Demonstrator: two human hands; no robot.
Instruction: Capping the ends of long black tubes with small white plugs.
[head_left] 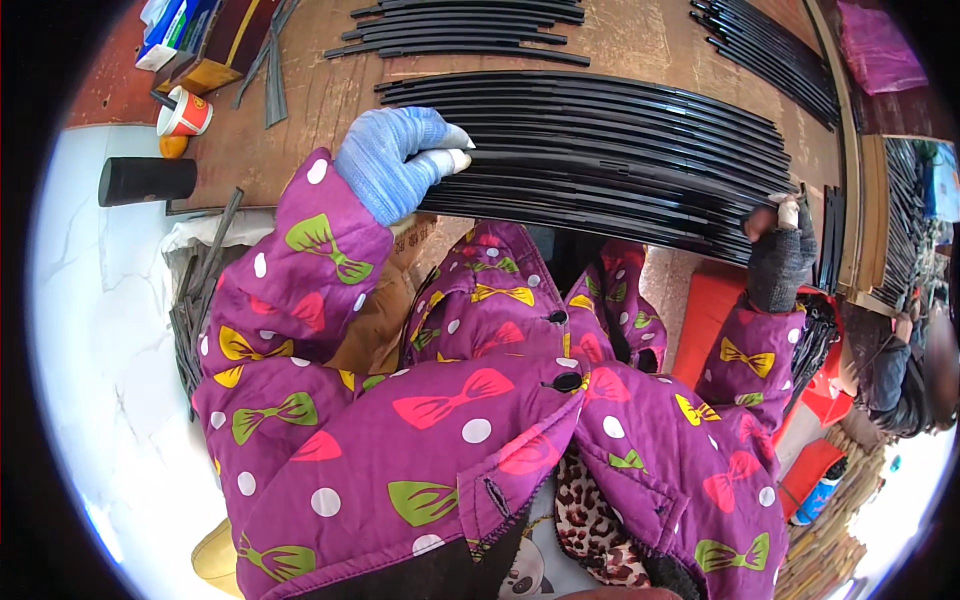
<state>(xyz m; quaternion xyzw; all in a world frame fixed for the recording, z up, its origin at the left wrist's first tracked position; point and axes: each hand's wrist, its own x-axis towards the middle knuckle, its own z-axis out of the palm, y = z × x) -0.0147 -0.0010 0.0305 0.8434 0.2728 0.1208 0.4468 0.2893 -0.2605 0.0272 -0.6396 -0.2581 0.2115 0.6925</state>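
A row of slim black strips (620,140) is laid along the near edge of a brown table (240,140).
By the blue-gloved left hand (390,165), thumb and forefinger are held close together over the strips' left part; whether one is pinched cannot be told. The dark-gloved right hand (782,255) is placed at their right ends, its grip too obscured to be judged.

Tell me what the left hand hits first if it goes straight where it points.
The left hand would most likely meet the black strips just ahead of it; exact depth is hard to judge.
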